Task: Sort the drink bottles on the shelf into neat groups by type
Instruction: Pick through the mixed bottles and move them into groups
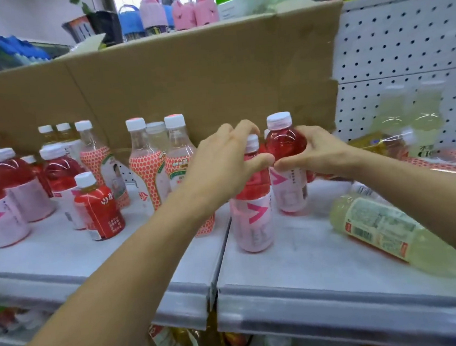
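My left hand grips the neck of a red drink bottle with a pink V label that stands near the front of the grey shelf. Just behind it, my right hand holds the shoulder of a second red V-label bottle. More red V-label bottles stand at the left. Clear bottles with orange-dotted labels stand in the middle. A small bottle with a red label stands in front of them.
A pale yellow bottle lies on its side at the right. Two pale yellow bottles stand by the white pegboard. A cardboard sheet backs the shelf. A lower shelf holds more bottles.
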`<state>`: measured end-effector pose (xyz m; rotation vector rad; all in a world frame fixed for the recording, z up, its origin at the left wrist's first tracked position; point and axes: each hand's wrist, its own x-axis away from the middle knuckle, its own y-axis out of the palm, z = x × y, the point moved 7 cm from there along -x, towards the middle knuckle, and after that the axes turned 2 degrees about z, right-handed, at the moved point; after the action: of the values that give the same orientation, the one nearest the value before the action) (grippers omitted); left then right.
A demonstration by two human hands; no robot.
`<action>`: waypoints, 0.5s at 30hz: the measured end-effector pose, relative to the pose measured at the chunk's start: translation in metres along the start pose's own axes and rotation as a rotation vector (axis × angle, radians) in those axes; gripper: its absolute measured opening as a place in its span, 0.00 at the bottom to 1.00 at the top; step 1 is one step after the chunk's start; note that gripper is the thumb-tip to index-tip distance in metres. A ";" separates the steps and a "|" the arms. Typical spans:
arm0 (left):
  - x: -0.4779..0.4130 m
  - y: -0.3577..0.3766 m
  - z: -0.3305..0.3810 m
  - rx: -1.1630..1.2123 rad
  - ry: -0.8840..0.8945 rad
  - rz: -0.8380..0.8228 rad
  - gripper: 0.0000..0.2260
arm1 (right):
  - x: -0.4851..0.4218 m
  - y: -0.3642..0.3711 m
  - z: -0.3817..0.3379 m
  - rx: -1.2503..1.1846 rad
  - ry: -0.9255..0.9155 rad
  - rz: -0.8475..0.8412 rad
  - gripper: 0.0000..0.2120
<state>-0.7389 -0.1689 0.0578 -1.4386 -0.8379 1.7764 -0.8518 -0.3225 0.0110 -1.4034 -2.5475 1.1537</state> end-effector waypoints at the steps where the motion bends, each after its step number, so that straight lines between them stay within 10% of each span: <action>1: -0.004 0.002 -0.001 -0.003 -0.002 -0.011 0.22 | 0.001 0.003 0.002 -0.013 0.018 0.000 0.25; 15: -0.030 0.038 -0.027 0.003 0.021 0.044 0.24 | 0.038 -0.049 0.026 0.138 0.105 0.080 0.22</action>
<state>-0.7127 -0.2132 0.0381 -1.4812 -0.7980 1.7914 -0.9186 -0.3261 0.0101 -1.5025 -2.3141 1.2062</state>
